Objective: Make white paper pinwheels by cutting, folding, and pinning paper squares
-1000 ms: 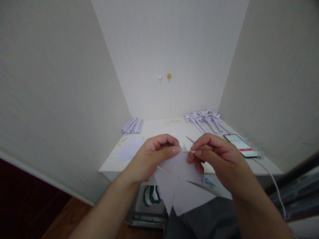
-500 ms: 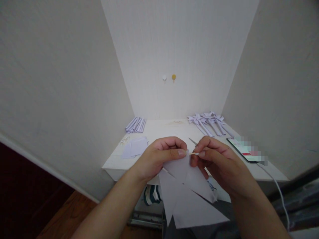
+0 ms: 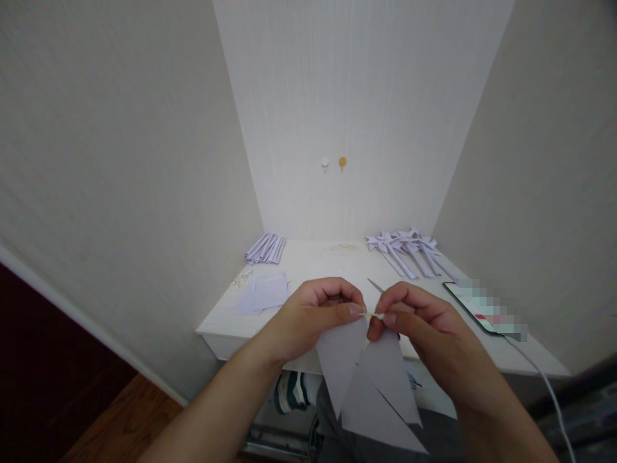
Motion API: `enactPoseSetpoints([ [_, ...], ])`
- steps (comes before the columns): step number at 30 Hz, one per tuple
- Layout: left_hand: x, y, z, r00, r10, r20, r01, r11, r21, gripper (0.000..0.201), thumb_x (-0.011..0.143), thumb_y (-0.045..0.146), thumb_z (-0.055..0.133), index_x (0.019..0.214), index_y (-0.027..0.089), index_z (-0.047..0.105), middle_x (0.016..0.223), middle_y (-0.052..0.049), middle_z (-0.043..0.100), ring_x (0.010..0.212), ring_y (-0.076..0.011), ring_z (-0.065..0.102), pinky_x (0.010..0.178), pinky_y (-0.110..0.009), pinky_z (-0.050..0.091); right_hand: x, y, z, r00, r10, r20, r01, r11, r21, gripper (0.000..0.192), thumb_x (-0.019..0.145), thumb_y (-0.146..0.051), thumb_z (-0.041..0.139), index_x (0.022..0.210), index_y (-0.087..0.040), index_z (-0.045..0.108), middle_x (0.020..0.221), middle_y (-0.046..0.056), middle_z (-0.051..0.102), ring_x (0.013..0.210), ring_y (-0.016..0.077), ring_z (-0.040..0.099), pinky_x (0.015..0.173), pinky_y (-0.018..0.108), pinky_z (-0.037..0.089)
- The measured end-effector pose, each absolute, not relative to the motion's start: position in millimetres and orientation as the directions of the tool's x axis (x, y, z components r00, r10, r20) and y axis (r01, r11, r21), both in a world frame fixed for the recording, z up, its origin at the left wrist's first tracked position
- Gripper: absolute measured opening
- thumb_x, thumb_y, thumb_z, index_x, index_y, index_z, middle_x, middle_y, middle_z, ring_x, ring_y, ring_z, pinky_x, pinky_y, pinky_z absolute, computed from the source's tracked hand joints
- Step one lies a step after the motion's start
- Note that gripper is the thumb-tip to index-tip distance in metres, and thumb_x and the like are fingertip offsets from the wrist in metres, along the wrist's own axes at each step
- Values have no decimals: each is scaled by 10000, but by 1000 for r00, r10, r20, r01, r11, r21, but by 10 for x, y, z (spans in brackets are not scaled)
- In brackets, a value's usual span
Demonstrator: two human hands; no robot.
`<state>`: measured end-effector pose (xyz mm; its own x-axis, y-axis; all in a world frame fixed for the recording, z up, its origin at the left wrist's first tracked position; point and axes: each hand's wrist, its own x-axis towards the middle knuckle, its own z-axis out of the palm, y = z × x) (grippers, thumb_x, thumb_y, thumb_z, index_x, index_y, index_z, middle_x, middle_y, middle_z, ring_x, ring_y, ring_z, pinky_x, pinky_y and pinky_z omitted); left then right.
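Above the front edge of the white table, my left hand (image 3: 332,312) pinches the upper corner of a cut sheet of white paper (image 3: 342,370). Slits split the sheet into pointed flaps, and it has a small dark hole near its middle. Between finger and thumb, my right hand (image 3: 417,315) holds a short, thin, white-tipped stick (image 3: 373,315), like a piece of cotton swab. The stick spans the gap to my left fingertips at the paper's corner. A pointed metal blade (image 3: 376,285) shows behind my right fingers; I cannot tell whether that hand holds it.
Rolled paper tubes (image 3: 266,249) lie at the back left of the table (image 3: 318,263), with loose paper squares (image 3: 270,290) and small bits (image 3: 242,278) nearer. Paper pinwheels (image 3: 402,247) lie at the back right. A phone (image 3: 475,308) with a white cable (image 3: 542,379) sits at right.
The stick now reaches my left fingertips at the paper's corner. Both hands sit slightly lower in view, and the paper's flaps have shifted. The whole view has tilted up a little.
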<state>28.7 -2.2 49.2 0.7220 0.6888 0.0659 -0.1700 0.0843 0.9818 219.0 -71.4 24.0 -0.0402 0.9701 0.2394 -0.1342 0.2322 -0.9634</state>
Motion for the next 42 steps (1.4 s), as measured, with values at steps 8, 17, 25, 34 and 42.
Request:
enactPoseSetpoints([
  [8, 246, -61, 473, 492, 721, 487, 1, -560, 828, 126, 841, 142, 717, 951, 199, 694, 983, -35, 684, 979, -182, 619, 902, -327, 448, 2164, -718, 246, 27, 963, 268, -101, 270, -958, 72, 940, -273, 684, 888, -225, 689, 800, 17, 779, 585, 128, 629, 561, 250, 521],
  [17, 240, -125, 450, 479, 540, 692, 190, -834, 519, 127, 853, 72, 656, 887, 193, 669, 1024, -66, 655, 1028, -206, 599, 921, -359, 461, 2135, -709, 249, 23, 962, 273, -58, 274, -960, 111, 938, -314, 682, 904, -209, 669, 807, 33, 786, 589, 125, 623, 561, 242, 522],
  [25, 234, -133, 368, 506, 519, 689, 248, -853, 460, 158, 833, 53, 635, 917, 183, 664, 1034, -60, 652, 1017, -200, 599, 899, -359, 469, 2103, -705, 237, 21, 969, 248, 63, 246, -967, 97, 917, -306, 647, 896, -211, 642, 757, 25, 757, 601, 141, 621, 544, 248, 522],
  [34, 236, -184, 359, 536, 509, 674, 418, -853, 312, 128, 837, 89, 643, 920, 181, 678, 1008, -65, 674, 976, -237, 592, 855, -413, 449, 2080, -717, 213, 83, 946, 315, 305, 277, -911, 49, 900, -250, 618, 886, -237, 664, 756, -4, 761, 618, 153, 647, 541, 255, 492],
  [42, 248, -188, 357, 472, 558, 683, 375, -828, 417, 123, 838, 65, 625, 873, 178, 657, 953, -52, 663, 948, -197, 616, 828, -340, 489, 2099, -678, 210, 97, 871, 481, 520, 368, -771, 100, 898, -235, 664, 864, -258, 755, 702, -29, 707, 654, 153, 632, 603, 271, 467],
])
